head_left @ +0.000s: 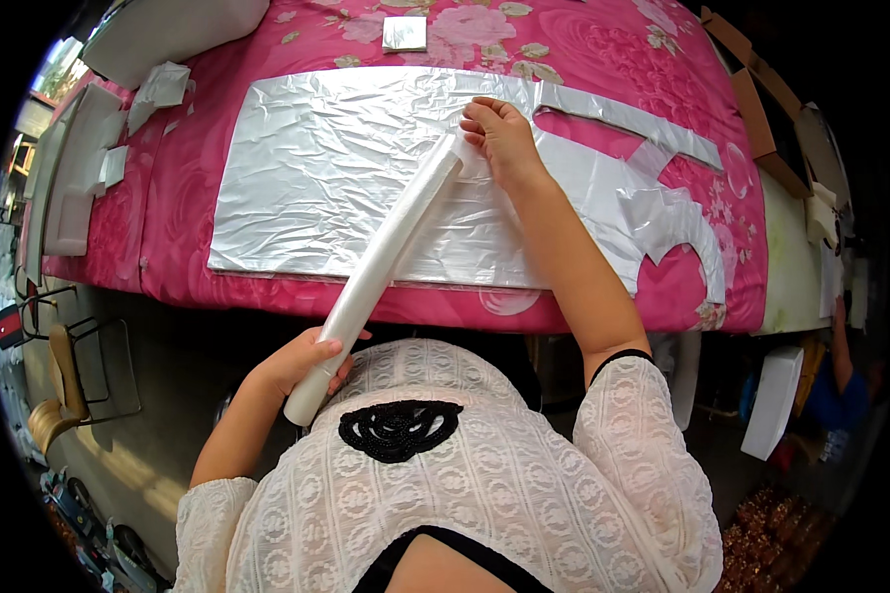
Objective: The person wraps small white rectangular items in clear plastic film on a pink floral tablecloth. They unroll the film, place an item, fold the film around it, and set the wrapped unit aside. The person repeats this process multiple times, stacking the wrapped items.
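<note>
My left hand (311, 362) is wrapped round the lower end of a long whitish roll of plastic film (381, 257), close to my body. The roll slants up and to the right, over a flat stack of silver plastic carrier bags (307, 168). Beside the roll's far end is my right hand (502, 138), its fingers curled together over the silver sheet. Whatever those fingers pinch, if anything, is too small to make out. The bags' cut handle strips (653, 124) spread toward the right, some crumpled.
A pink flowered cloth (603, 49) covers the table. At the back lies a small silver-white packet (404, 34). White foam boxes (74, 198) and crumpled white pieces (160, 89) stand at the left. An open cardboard box (771, 128) is at the right edge. A chair (64, 376) stands below left.
</note>
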The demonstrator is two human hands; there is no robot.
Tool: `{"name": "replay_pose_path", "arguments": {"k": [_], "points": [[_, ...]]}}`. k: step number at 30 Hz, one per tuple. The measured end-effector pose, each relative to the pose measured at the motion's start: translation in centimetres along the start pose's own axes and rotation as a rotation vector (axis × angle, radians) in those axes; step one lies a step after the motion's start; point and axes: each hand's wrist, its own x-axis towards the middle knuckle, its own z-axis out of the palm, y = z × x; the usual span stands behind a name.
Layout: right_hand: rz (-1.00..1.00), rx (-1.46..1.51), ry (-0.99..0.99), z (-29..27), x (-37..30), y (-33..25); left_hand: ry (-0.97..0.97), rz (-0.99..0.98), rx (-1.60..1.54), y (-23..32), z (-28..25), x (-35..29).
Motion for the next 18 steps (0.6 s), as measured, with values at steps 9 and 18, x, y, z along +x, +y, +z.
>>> {"name": "replay_pose_path", "arguments": {"k": [9,18], "points": [[0.261,-0.610,-0.541,-1.4,-0.5,-3.0,-0.002,-0.038,-0.062,-0.7,-0.3,-0.6],[0.062,-0.544,-0.370,-4.1,1.5,-2.8,0.050,-0.043,0.016,-0.9,-0.2,-1.4]]}}
